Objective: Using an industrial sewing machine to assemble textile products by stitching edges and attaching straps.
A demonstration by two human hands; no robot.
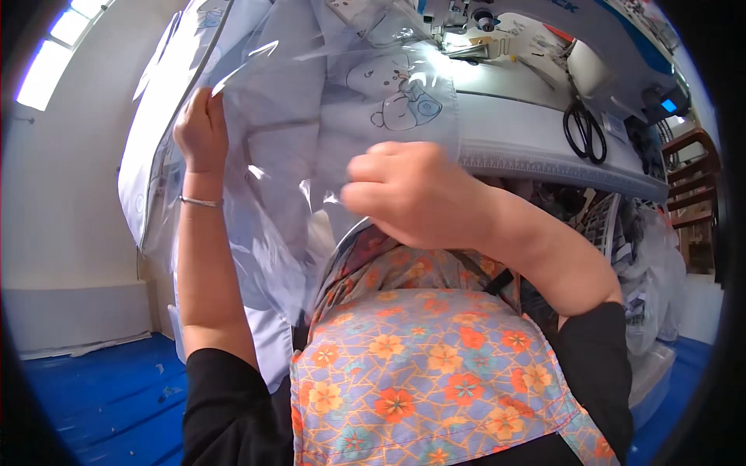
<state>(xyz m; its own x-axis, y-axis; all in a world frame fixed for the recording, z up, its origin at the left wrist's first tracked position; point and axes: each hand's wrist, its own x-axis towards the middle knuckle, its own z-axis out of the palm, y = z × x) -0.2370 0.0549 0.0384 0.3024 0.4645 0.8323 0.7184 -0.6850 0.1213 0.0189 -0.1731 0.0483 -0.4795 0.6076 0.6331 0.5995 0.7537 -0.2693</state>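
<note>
A clear plastic sheet (272, 144), glossy and wrinkled, with cartoon animal drawings on it, hangs from the sewing table down toward my lap. My left hand (203, 133) is closed on the plastic near its dark-trimmed left edge. My right hand (408, 190) is curled in a fist over the sheet's lower right part, slightly blurred. Whatever its fingers hold, if anything, is hidden. Beyond it, the printed bear figure (408, 109) lies spread on the table near the sewing machine's needle area (447, 35), which is lit.
The white and blue sewing machine (614, 39) stands at the far right. Black-handled scissors (584, 133) lie on the table near a ruler strip (544, 167) along its front edge. Plastic bags (653, 264) hang at the right. A patterned apron (435, 365) covers my lap.
</note>
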